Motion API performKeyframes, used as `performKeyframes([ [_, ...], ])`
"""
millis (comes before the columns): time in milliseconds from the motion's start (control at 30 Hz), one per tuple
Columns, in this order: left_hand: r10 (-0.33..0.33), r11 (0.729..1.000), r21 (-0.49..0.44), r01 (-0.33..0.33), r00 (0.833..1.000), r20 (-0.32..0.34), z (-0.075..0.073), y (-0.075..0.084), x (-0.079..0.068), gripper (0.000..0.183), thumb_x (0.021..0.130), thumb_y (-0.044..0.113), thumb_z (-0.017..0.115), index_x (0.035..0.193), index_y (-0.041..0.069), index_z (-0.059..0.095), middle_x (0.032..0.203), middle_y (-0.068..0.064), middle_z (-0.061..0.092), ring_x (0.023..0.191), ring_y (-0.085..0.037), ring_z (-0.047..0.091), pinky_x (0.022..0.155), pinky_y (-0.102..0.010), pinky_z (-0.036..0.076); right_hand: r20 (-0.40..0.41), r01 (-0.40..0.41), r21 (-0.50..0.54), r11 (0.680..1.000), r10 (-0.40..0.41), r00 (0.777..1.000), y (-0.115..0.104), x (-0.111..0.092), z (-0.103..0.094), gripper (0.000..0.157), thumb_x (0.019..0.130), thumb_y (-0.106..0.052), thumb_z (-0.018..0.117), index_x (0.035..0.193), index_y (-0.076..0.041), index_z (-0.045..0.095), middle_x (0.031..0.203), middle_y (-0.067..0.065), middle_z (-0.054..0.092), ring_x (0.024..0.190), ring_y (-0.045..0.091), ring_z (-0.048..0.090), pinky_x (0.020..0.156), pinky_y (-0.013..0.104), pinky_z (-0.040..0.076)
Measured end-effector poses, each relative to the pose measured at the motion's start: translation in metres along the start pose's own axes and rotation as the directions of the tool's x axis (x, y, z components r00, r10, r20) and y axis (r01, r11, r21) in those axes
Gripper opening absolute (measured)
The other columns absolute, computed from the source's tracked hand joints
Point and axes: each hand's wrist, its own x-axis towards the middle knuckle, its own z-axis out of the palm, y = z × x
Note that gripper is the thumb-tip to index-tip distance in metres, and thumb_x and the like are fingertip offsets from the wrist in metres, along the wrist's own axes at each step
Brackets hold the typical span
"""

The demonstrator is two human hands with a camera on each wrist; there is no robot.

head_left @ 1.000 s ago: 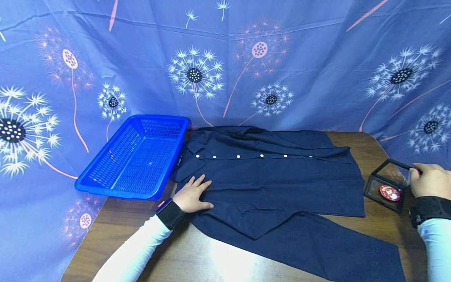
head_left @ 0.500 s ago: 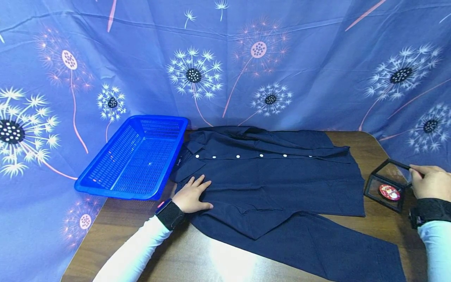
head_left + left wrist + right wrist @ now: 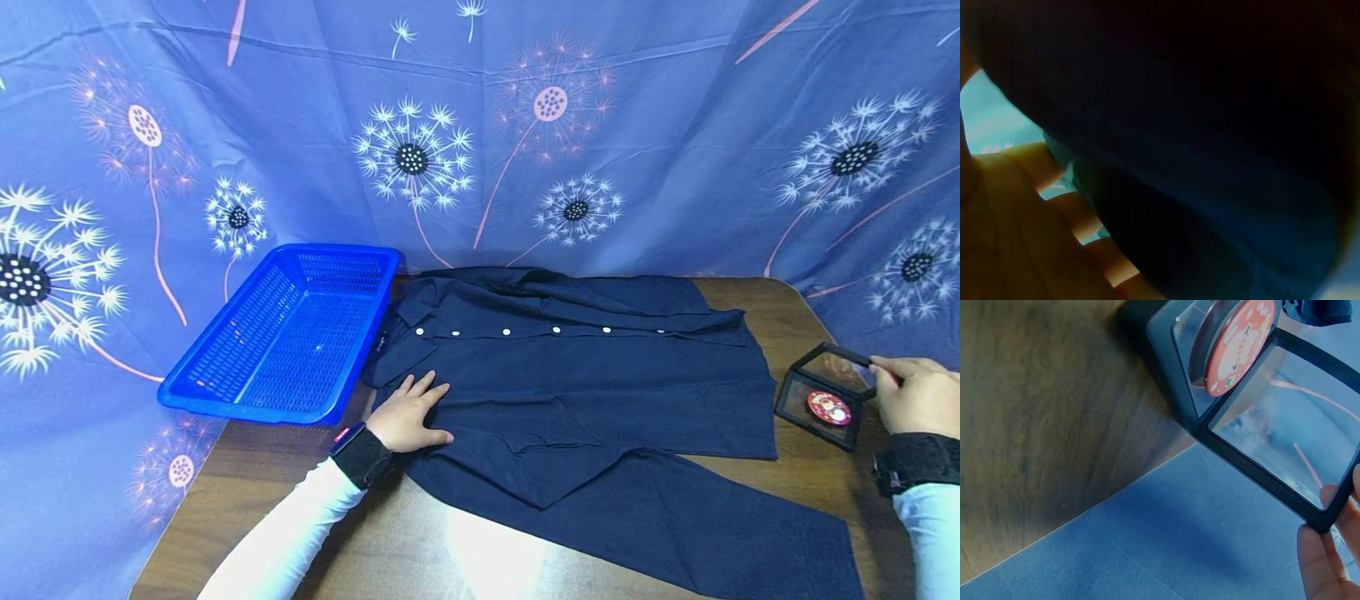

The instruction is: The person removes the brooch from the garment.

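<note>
On the right of the table, a hinged black-framed display case with clear panes stands unfolded. A round red badge with a printed picture sits in its lower half. My right hand pinches the outer edge of the raised lid, thumb and fingertips at its corner in the right wrist view. My left hand rests with spread fingers on a dark navy button-up shirt, near the collar. In the dim left wrist view, the dark cloth covers much of the fingers.
A blue plastic basket stands at the left behind my left hand, next to the shirt collar. One shirt sleeve reaches toward the front right. A patterned blue curtain hangs behind the wooden table.
The lid of the display case has tilted down slightly, and my right hand has lowered a little with it. My left hand and the shirt have stayed put.
</note>
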Motion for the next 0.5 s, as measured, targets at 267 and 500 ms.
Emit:
performKeyframes([
  [267, -0.003, 1.000, 0.003, 0.003, 1.000, -0.002, 0.000, -0.001, 0.000, 0.083, 0.081, 0.052, 0.073, 0.149, 0.016, 0.042, 0.159, -0.019, 0.028, 0.145, -0.051, 0.022, 0.115, -0.060, 0.027, 0.047, 0.019, -0.053, 0.998, -0.016, 0.999, -0.001, -0.007, -0.004, 0.022, 0.091, 0.001, 0.056, 0.107, 0.015, 0.062, 0.117, 0.037, 0.057, 0.108, 0.056, 0.048, 0.096, 0.060, 0.031],
  [500, -0.001, 1.000, 0.000, 0.001, 1.000, 0.000, 0.000, 0.000, -0.001, 0.083, 0.081, 0.051, 0.073, 0.149, 0.015, 0.043, 0.159, -0.019, 0.028, 0.144, -0.052, 0.022, 0.115, -0.060, 0.027, 0.029, 0.137, -0.036, 0.990, -0.136, 0.990, 0.006, -0.016, -0.006, 0.016, 0.086, 0.007, 0.058, 0.099, 0.016, 0.062, 0.109, 0.040, 0.057, 0.097, 0.058, 0.049, 0.085, 0.061, 0.032],
])
